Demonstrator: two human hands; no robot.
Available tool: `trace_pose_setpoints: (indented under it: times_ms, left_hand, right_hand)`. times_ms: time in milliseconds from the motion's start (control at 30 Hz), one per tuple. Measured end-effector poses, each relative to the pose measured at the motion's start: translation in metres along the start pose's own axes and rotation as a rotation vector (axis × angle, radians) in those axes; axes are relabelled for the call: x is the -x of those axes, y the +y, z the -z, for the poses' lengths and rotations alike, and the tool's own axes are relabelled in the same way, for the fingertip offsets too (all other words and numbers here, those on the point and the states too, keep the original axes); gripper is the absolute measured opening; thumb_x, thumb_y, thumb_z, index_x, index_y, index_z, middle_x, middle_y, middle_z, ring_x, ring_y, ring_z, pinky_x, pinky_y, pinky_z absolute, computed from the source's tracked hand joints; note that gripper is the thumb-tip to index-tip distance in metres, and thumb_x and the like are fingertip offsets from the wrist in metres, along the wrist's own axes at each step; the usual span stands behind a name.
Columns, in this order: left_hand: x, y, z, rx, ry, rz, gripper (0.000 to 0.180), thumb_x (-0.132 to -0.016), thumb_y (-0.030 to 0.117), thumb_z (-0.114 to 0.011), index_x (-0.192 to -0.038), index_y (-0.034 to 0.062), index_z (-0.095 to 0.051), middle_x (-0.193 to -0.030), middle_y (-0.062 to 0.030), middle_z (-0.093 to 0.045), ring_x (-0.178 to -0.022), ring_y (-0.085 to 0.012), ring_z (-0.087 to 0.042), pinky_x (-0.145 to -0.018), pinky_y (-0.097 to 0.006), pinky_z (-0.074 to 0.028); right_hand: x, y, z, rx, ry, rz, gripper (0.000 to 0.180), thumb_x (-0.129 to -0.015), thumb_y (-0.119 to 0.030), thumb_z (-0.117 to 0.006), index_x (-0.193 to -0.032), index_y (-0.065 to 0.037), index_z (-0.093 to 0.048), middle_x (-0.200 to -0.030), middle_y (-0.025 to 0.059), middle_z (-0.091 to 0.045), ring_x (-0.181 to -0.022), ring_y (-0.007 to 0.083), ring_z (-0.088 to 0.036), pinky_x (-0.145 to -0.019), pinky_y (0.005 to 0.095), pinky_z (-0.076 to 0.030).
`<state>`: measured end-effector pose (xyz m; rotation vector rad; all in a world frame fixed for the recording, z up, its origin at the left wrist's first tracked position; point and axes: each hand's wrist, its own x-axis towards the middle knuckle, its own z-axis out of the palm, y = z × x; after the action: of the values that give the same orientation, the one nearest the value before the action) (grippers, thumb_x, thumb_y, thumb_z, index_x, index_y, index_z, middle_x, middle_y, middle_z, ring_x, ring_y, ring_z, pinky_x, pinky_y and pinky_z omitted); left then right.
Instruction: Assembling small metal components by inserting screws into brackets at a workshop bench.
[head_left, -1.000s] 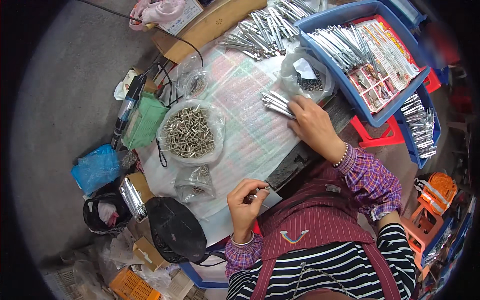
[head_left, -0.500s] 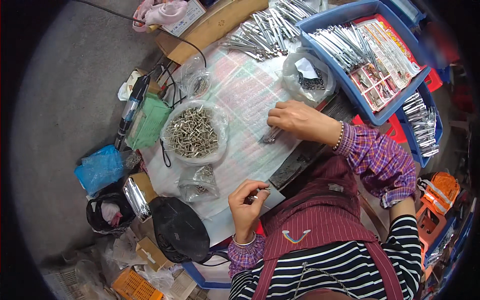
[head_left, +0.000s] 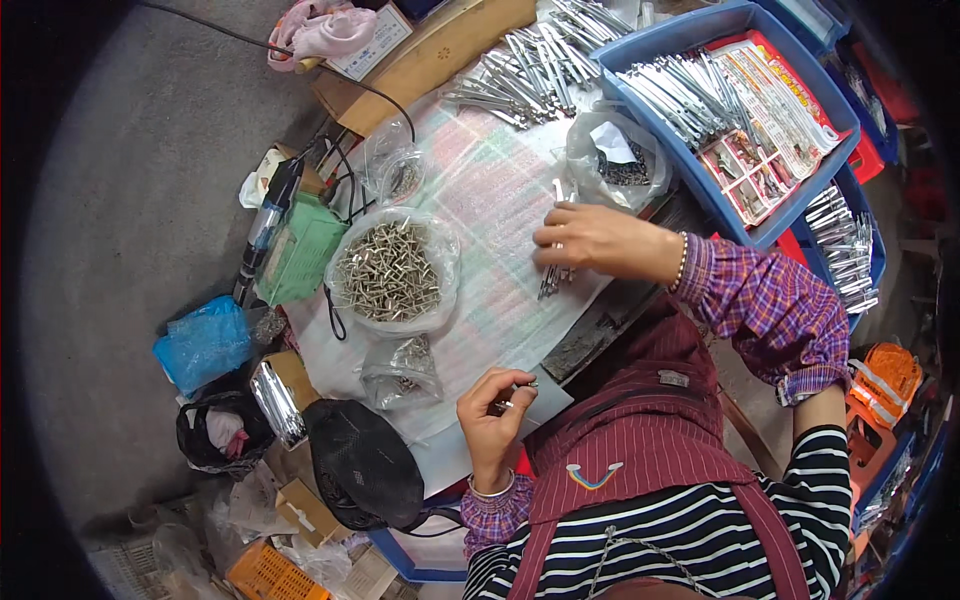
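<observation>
My right hand is over the table near its edge, fingers closed around slim shiny metal strips. The ends of the strips stick out on both sides of the fingers. Lower down, by the table's near corner, my left hand is curled around small metal pieces, mostly hidden by the fingers and too small to name. Left of the hands stands a plastic-lined bowl of metal screws. A clear bag of small metal parts lies just below it.
A blue bin with metal strips and a divided tray stands at the right. Another heap of strips lies at the back, near a bag of dark small parts. An electric screwdriver and a black cap are at the left.
The metal strips at my right hand were blurred and slanted; now they point away from me, with more length showing. My left hand has barely moved.
</observation>
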<state>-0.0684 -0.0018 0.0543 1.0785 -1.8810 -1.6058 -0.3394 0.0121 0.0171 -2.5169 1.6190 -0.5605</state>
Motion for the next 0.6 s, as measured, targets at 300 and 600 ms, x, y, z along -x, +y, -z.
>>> trace_pose_setpoints:
  times_ms: [300, 600]
  left_hand:
    - [0.004, -0.004, 0.003, 0.000, 0.010, 0.003, 0.010, -0.069, -0.005, -0.062, -0.078, -0.0014, -0.065, -0.073, -0.0014, -0.059, -0.060, -0.0047, -0.049, -0.054, -0.018, -0.036]
    - [0.004, -0.004, 0.006, -0.026, 0.009, -0.025, 0.007, -0.070, -0.004, -0.062, -0.077, -0.0021, -0.064, -0.072, -0.0012, -0.060, -0.060, -0.0052, -0.050, -0.054, -0.018, -0.036]
  right_hand:
    - [0.008, 0.000, -0.004, 0.120, 0.006, 0.178, 0.006, -0.075, -0.013, -0.053, -0.079, -0.008, -0.053, -0.087, 0.0030, -0.049, -0.091, 0.0190, -0.051, -0.087, 0.0314, -0.041]
    - [0.021, -0.022, -0.003, -0.127, 0.261, -0.482, 0.030, -0.074, -0.006, -0.062, -0.102, 0.000, -0.053, -0.115, 0.0161, -0.051, -0.103, 0.0326, -0.053, -0.082, 0.0379, -0.047]
